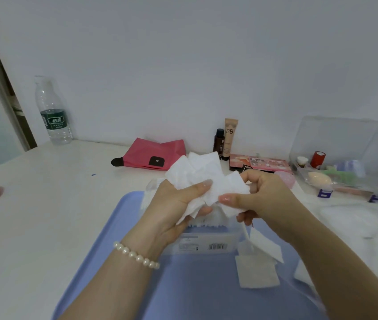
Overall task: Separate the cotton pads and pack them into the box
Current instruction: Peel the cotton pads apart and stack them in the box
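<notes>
White pads [197, 174] are fanning up from your left hand [178, 204]; right hand [259, 195] is pinching their right edge. Box [204, 243] is sitting directly below, mid-tray [114, 245].

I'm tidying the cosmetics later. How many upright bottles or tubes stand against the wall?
3: a clear plastic water bottle far left, a small dark brown bottle and a beige BB cream tube side by side at centre. The clear organiser may hide others.
</notes>
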Action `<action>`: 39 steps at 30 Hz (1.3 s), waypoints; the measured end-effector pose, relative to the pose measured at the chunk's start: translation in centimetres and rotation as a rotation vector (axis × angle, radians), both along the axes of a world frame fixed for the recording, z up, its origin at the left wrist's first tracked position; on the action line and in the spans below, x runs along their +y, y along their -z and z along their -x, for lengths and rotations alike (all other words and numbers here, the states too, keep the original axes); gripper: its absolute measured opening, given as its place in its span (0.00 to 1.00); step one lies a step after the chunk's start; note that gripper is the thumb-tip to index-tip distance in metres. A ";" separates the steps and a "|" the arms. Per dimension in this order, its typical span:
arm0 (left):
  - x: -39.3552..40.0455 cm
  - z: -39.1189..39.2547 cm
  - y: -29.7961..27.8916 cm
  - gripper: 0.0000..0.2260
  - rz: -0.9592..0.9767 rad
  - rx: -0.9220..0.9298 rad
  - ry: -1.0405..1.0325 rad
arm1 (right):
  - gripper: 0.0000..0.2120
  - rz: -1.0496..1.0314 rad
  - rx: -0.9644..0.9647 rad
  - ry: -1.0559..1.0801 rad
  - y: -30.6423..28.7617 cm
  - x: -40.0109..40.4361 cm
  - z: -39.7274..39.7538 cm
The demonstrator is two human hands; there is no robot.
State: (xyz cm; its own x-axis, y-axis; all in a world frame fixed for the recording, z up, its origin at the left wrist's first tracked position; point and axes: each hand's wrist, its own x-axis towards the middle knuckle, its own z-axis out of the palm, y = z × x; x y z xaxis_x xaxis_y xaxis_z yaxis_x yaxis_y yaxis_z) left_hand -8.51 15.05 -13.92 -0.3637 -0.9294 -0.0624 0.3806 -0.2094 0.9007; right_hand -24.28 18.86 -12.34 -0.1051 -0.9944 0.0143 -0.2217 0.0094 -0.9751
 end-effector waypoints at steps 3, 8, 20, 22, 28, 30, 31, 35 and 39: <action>-0.2 -0.2 0.1 0.07 -0.009 0.027 -0.044 | 0.19 -0.019 -0.114 -0.013 -0.4 -0.1 0.8; -0.1 -0.2 0.1 0.07 0.001 0.053 -0.027 | 0.13 0.034 -0.115 0.000 -0.4 0.0 1.5; 0.0 0.5 0.1 0.09 -0.069 0.143 0.019 | 0.16 0.536 0.156 0.111 0.3 0.0 1.2; -0.3 0.5 -0.8 0.10 -0.066 0.166 0.024 | 0.16 0.577 0.024 0.177 0.0 0.0 1.7; -1.4 1.1 -1.6 0.12 0.063 0.058 0.023 | 0.15 0.404 -0.435 0.069 -1.5 0.3 3.1; -1.1 1.6 -1.0 0.12 0.064 0.015 0.106 | 0.11 0.315 -0.380 -0.009 -1.4 0.6 2.2; -0.8 1.8 -0.7 0.13 0.071 -0.001 0.170 | 0.09 0.276 -0.292 0.008 -1.2 0.5 1.7; -0.6 1.9 0.1 0.14 0.042 0.006 0.284 | 0.05 0.271 -0.039 0.165 -0.2 0.1 1.0; -1.1 1.0 0.2 0.12 -0.040 0.066 0.287 | 0.07 0.332 -0.012 0.194 0.2 0.1 0.4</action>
